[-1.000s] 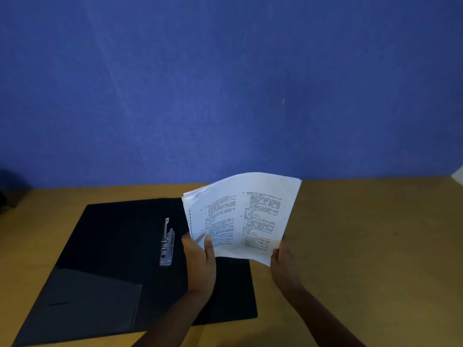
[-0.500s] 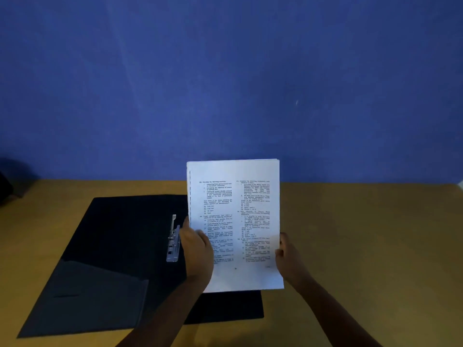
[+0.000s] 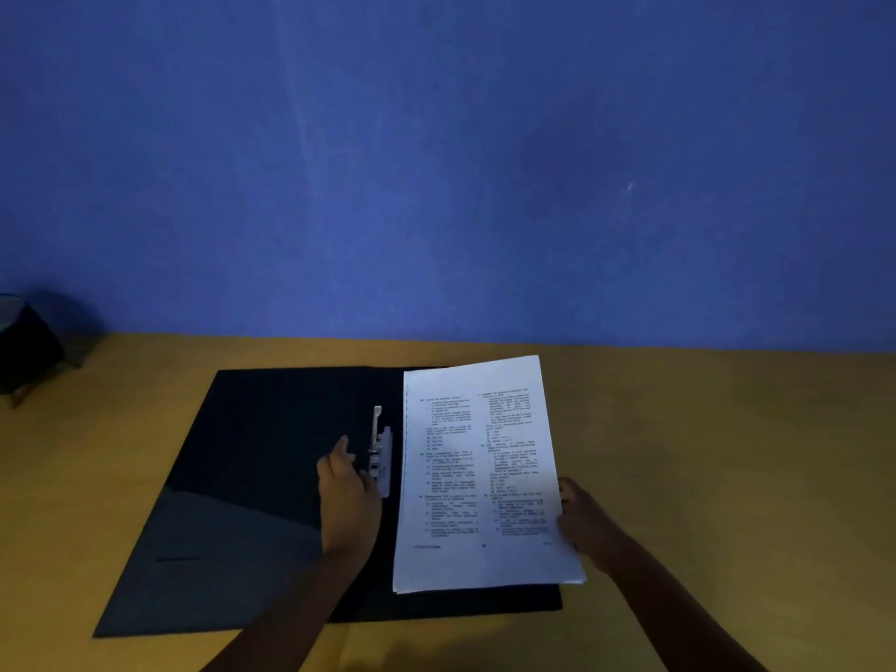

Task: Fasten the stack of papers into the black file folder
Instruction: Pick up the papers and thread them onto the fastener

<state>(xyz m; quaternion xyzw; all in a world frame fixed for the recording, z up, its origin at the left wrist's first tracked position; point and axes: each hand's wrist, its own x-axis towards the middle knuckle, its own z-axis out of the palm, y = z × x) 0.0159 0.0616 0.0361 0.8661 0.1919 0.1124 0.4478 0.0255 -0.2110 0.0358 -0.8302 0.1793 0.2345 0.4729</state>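
The black file folder (image 3: 252, 482) lies open on the yellow table. Its metal clip (image 3: 381, 453) runs along the spine with the lever raised. A white stack of printed papers (image 3: 477, 477) rests over the folder's right half, just right of the clip. My right hand (image 3: 584, 523) grips the stack's right edge. My left hand (image 3: 346, 497) is off the papers, fingers apart, beside the clip's left side; whether it touches the clip I cannot tell.
The yellow table (image 3: 727, 477) extends to the right and front. A dark object (image 3: 24, 351) stands at the far left against the blue wall (image 3: 436, 162).
The papers came down from upright to lying over the folder's right half. My left hand let go of the stack and moved left to the clip.
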